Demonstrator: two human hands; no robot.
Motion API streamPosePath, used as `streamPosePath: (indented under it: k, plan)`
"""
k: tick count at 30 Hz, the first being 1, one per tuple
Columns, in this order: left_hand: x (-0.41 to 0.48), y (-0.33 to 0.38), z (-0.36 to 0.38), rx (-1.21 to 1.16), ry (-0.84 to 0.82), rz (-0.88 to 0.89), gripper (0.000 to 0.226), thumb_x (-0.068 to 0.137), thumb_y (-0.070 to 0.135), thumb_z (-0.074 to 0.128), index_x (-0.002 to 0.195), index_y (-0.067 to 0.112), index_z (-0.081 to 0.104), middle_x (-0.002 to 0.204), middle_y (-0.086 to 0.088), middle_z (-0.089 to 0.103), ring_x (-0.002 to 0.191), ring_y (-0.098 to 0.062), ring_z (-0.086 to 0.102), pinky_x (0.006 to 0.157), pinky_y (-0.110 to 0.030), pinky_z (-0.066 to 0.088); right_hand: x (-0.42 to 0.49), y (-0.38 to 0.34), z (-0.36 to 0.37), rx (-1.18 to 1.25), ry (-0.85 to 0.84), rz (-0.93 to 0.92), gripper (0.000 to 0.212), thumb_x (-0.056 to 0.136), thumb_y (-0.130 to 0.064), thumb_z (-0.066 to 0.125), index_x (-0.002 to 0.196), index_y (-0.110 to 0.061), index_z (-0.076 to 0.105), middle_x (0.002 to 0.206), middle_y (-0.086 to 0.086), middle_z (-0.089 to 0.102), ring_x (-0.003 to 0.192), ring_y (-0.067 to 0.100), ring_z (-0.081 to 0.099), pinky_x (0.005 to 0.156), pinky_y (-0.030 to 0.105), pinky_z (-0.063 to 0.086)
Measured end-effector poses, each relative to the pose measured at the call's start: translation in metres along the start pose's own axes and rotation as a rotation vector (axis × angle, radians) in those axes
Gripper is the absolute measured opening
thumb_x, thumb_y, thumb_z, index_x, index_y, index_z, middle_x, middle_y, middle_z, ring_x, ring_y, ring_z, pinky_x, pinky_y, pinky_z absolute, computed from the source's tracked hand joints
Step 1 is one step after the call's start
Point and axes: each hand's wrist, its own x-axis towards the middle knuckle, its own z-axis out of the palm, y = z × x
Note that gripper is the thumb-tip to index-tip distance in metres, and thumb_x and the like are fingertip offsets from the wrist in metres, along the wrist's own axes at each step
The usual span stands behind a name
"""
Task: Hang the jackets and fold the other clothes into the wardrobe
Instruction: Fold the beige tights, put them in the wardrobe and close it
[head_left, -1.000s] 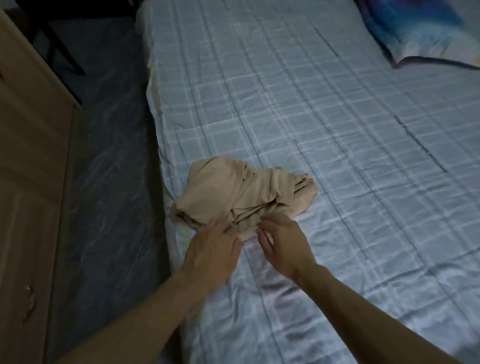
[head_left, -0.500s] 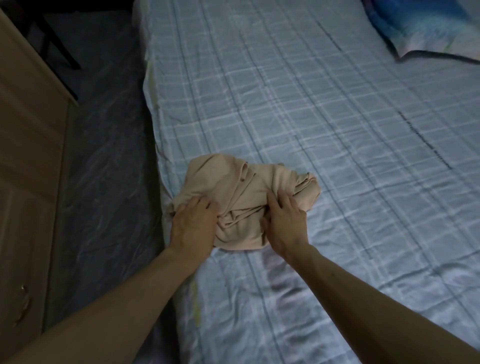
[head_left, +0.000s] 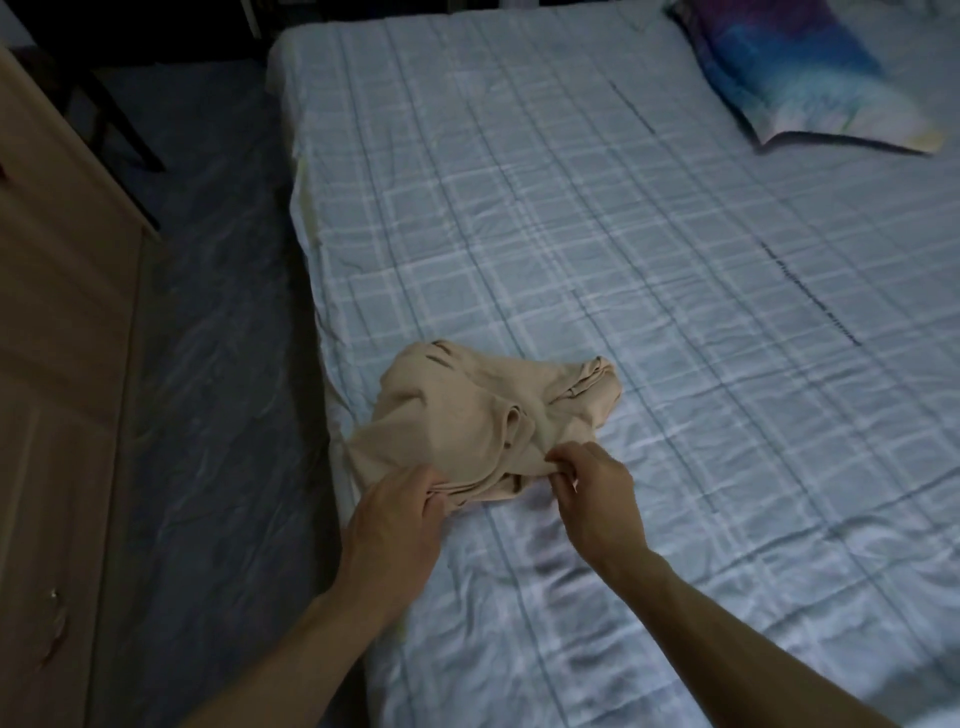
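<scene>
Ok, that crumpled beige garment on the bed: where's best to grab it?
Its near edge, coming from this side of the bed. The beige garment bunches up farther back, but its layered edges lie flatter nearest the person. The left hand grips that edge's left end and the right hand pinches its right end; lifting both should open it out.

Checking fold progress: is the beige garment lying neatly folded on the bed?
No: the beige garment sits rumpled on the bed, the left hand and right hand gripping its near edge.

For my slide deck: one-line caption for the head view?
Crumpled beige garment on the checked bed, its near edge gripped by left hand and right hand.
</scene>
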Motion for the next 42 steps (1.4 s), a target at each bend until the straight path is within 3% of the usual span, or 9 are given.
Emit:
streamPosePath:
  k: [5, 10, 14, 20, 27, 31, 34, 38, 42]
  plan:
    - [-0.007, 0.038, -0.033, -0.118, 0.056, 0.011, 0.018, 0.093, 0.011, 0.059, 0.08, 0.022, 0.053, 0.076, 0.005, 0.057, 0.072, -0.016, 0.055, 0.065, -0.031, 0.041, -0.025, -0.02, -0.048, 0.055, -0.018, 0.039, 0.021, 0.086, 0.005, 0.056, 0.091, -0.012, 0.067, 0.089, -0.003, 0.051, 0.07, 0.006, 0.055, 0.064, 0.011, 0.045]
    - [-0.014, 0.095, -0.08, -0.158, 0.073, 0.056, 0.007, 0.093, 0.012, 0.06, 0.089, 0.016, 0.062, 0.081, 0.005, 0.062, 0.073, -0.017, 0.059, 0.066, -0.03, 0.044, -0.028, -0.066, -0.12, 0.036, 0.026, 0.002, 0.014, 0.083, -0.002, 0.057, 0.087, -0.014, 0.065, 0.089, 0.0, 0.061, 0.08, 0.018, 0.06, 0.071, 0.039, 0.05]
    - [-0.025, 0.146, -0.126, -0.18, 0.114, 0.133, 0.01, 0.091, 0.01, 0.062, 0.083, 0.016, 0.06, 0.075, 0.007, 0.06, 0.068, -0.014, 0.056, 0.063, -0.03, 0.042, -0.036, -0.106, -0.182, 0.178, 0.036, 0.058, 0.017, 0.089, -0.007, 0.05, 0.085, -0.022, 0.056, 0.079, -0.007, 0.067, 0.073, 0.007, 0.062, 0.066, 0.031, 0.05]
    - [-0.033, 0.222, -0.203, -0.209, 0.257, 0.197, 0.012, 0.09, 0.009, 0.062, 0.083, 0.019, 0.061, 0.074, 0.008, 0.063, 0.069, -0.012, 0.06, 0.064, -0.027, 0.046, -0.039, -0.138, -0.273, 0.187, 0.143, 0.013, 0.013, 0.087, -0.007, 0.056, 0.081, -0.019, 0.057, 0.071, -0.008, 0.062, 0.066, 0.005, 0.057, 0.058, 0.021, 0.042]
    - [-0.064, 0.326, -0.251, -0.172, 0.406, 0.27, 0.012, 0.091, 0.007, 0.061, 0.084, 0.016, 0.063, 0.071, 0.008, 0.063, 0.069, -0.007, 0.06, 0.063, -0.019, 0.044, -0.034, -0.154, -0.349, 0.275, 0.092, -0.209, 0.009, 0.087, -0.01, 0.057, 0.081, -0.017, 0.058, 0.072, -0.002, 0.062, 0.069, 0.016, 0.059, 0.064, 0.038, 0.049]
    - [-0.095, 0.381, -0.263, -0.114, 0.511, 0.301, 0.009, 0.091, 0.007, 0.062, 0.085, 0.013, 0.065, 0.075, 0.005, 0.064, 0.071, -0.007, 0.06, 0.064, -0.016, 0.042, -0.045, -0.145, -0.389, 0.278, 0.059, -0.342, 0.013, 0.085, -0.012, 0.058, 0.079, -0.023, 0.055, 0.069, -0.007, 0.059, 0.066, 0.008, 0.056, 0.06, 0.032, 0.044]
    - [-0.122, 0.415, -0.278, -0.079, 0.573, 0.316, 0.008, 0.091, 0.007, 0.063, 0.086, 0.013, 0.066, 0.075, 0.005, 0.064, 0.07, -0.006, 0.06, 0.063, -0.015, 0.042, -0.051, -0.143, -0.418, 0.348, 0.008, -0.411, 0.007, 0.087, -0.026, 0.065, 0.088, -0.025, 0.058, 0.081, -0.009, 0.064, 0.078, 0.006, 0.061, 0.067, 0.023, 0.048]
    - [-0.159, 0.449, -0.306, -0.027, 0.646, 0.33, 0.009, 0.09, 0.006, 0.063, 0.087, 0.013, 0.068, 0.073, 0.004, 0.064, 0.068, -0.006, 0.058, 0.063, -0.017, 0.042, -0.059, -0.169, -0.447, 0.362, -0.04, -0.514, 0.059, 0.076, -0.045, 0.079, 0.126, -0.035, 0.048, 0.118, -0.014, 0.054, 0.102, 0.0, 0.056, 0.078, 0.011, 0.043]
    - [-0.192, 0.468, -0.333, -0.031, 0.711, 0.337, 0.012, 0.09, 0.009, 0.063, 0.086, 0.02, 0.068, 0.067, 0.006, 0.061, 0.064, -0.005, 0.055, 0.06, -0.01, 0.037, -0.077, -0.202, -0.461, 0.388, -0.1, -0.624, 0.083, 0.071, -0.035, 0.083, 0.139, -0.043, 0.036, 0.133, -0.015, 0.045, 0.117, 0.003, 0.048, 0.096, 0.027, 0.047]
